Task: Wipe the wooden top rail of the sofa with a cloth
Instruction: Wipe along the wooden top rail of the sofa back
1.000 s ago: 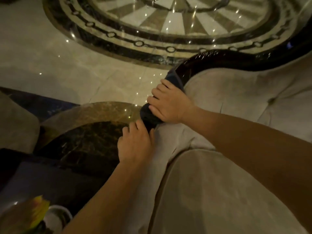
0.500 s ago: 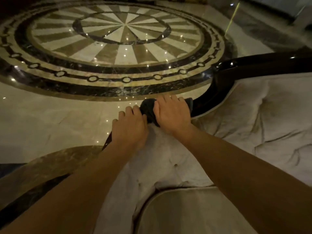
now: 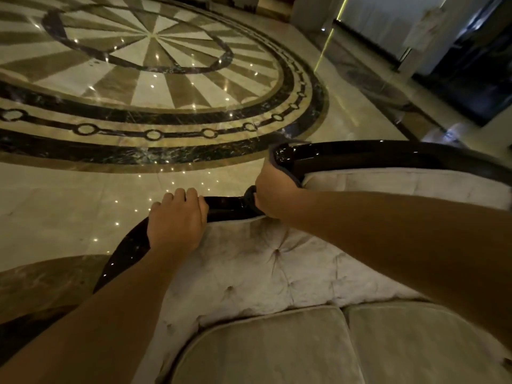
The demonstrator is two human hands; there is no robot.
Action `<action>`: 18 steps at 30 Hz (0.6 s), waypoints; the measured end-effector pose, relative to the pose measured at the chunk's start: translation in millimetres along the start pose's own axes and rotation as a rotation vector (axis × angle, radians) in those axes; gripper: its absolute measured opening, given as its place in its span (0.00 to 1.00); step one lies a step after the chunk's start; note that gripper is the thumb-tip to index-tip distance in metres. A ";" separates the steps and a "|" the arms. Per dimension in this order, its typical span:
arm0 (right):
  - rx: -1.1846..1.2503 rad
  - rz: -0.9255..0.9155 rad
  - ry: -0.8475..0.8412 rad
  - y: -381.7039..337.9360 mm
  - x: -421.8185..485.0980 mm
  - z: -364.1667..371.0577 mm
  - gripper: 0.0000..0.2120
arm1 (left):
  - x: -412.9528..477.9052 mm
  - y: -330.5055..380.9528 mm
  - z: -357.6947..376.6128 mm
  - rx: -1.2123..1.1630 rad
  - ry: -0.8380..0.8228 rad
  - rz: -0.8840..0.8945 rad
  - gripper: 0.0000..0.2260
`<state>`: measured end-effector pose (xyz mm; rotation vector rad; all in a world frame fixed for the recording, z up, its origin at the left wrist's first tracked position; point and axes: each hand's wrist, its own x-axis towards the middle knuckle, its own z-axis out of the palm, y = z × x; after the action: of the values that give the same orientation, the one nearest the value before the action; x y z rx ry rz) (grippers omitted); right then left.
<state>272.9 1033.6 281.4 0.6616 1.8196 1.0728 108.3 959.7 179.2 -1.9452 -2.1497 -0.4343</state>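
Note:
The sofa's top rail (image 3: 360, 153) is dark, glossy wood that curves along the tufted beige backrest (image 3: 277, 259). My right hand (image 3: 273, 192) presses a dark cloth (image 3: 288, 176) against the rail where it steps up; most of the cloth is hidden under the hand, with a grey edge showing beside the rail. My left hand (image 3: 177, 220) rests on the lower stretch of the rail, fingers curled over its far side, a short way left of the right hand.
Beige seat cushions (image 3: 277, 347) lie below my arms. Beyond the rail spreads a polished marble floor with a round inlaid medallion (image 3: 149, 65). A dark marble round surface (image 3: 41, 281) sits at lower left. Dark doorways and walls (image 3: 471, 65) stand at the far right.
The view has swung up and right. My right hand has slid the cloth rightward along the rail, away from my left hand, which stays gripping the lower rail.

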 end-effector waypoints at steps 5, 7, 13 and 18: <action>0.097 -0.100 0.166 43.1 -16.7 -7.1 0.14 | 0.4 -0.9 -4.1 0.020 -0.087 -0.022 0.07; 0.377 -0.034 0.396 61.0 -27.3 7.2 0.15 | 0.9 6.3 -6.5 0.001 -0.103 -0.029 0.07; 0.785 0.230 0.689 43.7 -45.0 30.1 0.13 | -0.1 1.3 1.0 -0.026 -0.060 -0.055 0.08; 0.942 0.422 0.818 41.1 -45.9 42.5 0.16 | 2.6 0.5 10.6 0.018 0.003 -0.049 0.08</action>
<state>331.9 1034.5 327.5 1.3239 3.0444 0.7200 109.0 965.9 170.2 -1.8852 -2.1954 -0.4242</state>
